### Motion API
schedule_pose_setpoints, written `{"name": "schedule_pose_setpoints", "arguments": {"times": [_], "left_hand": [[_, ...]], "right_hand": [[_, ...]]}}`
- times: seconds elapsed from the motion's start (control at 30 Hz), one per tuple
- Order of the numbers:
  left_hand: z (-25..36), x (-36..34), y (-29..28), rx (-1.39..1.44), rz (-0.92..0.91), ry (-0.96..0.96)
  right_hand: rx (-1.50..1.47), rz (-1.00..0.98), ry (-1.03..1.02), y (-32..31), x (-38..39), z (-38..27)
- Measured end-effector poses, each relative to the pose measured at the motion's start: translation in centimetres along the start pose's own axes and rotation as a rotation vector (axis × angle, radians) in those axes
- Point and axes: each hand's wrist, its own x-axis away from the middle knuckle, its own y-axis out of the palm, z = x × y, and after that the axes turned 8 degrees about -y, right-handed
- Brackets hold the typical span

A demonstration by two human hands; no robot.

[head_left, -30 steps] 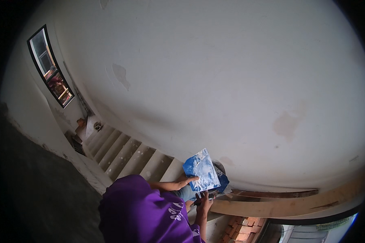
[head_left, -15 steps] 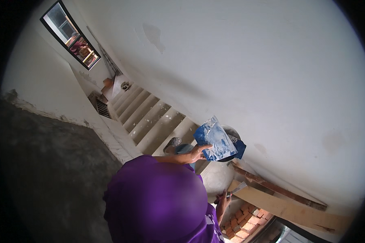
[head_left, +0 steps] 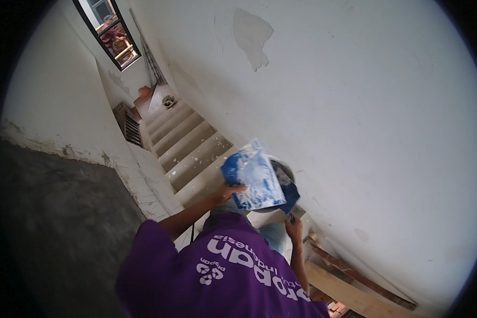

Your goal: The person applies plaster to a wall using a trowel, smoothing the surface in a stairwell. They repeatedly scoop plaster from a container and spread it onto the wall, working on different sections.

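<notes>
My left hand [head_left: 229,193] grips a blue sheet [head_left: 257,177] smeared with white putty, thumb on its top face. Behind it stands a round dark bucket [head_left: 284,168], mostly hidden. A darker blue piece [head_left: 288,194] juts from beside the sheet over the bucket's rim. At the near side of the bucket my right hand [head_left: 294,228] is closed round the dark handle of a putty knife [head_left: 291,217]. The knife's blade cannot be made out here.
Stairs [head_left: 188,146] spattered with white flakes lead away at left. A white wall [head_left: 355,122] with a rough grey patch [head_left: 252,38] rises on the right. Wooden boards [head_left: 350,283] lie at lower right. Through the window [head_left: 111,34] a person [head_left: 111,34] shows outside.
My right hand has come from the lower right, with the putty knife, up to the bucket. My view has shifted, and the sheet in my left hand now appears further left.
</notes>
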Motion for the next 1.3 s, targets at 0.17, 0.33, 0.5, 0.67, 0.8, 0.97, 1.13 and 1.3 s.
{"name": "schedule_pose_setpoints", "arguments": {"times": [0.17, 0.33, 0.5, 0.67, 0.8, 0.97, 1.13, 1.3], "left_hand": [[4.4, 1.3, 5.4, 0.950, 0.364, -0.356], [1.8, 3.0, 11.0, 1.113, 0.708, -0.227], [-5.7, 4.0, 13.4, 1.271, 0.752, -0.059], [-2.1, 2.4, 15.0, 1.133, 0.915, -0.101], [-0.9, 1.9, 13.3, 1.122, 0.937, -0.041], [-1.4, 0.8, 14.2, 1.180, 1.004, -0.040], [1.0, 0.1, 15.1, 1.344, 1.127, -0.105], [2.2, 0.0, 16.4, 1.359, 1.222, -0.050]], "right_hand": [[-0.103, 0.025, -0.290, -6.2, -11.6, 0.7], [-0.198, 0.073, -0.563, -12.5, -20.2, -1.6], [-0.559, 0.111, -0.606, -15.9, -25.0, -5.0], [-0.802, 0.042, -0.581, -12.3, -26.9, -1.7], [-0.789, -0.033, -0.529, -11.2, -26.8, -1.3], [-0.750, -0.052, -0.465, -11.2, -24.3, 1.5], [-0.650, -0.069, -0.434, -13.5, -22.7, 2.6], [-0.583, -0.114, -0.378, -14.6, -24.9, 4.7]]}}
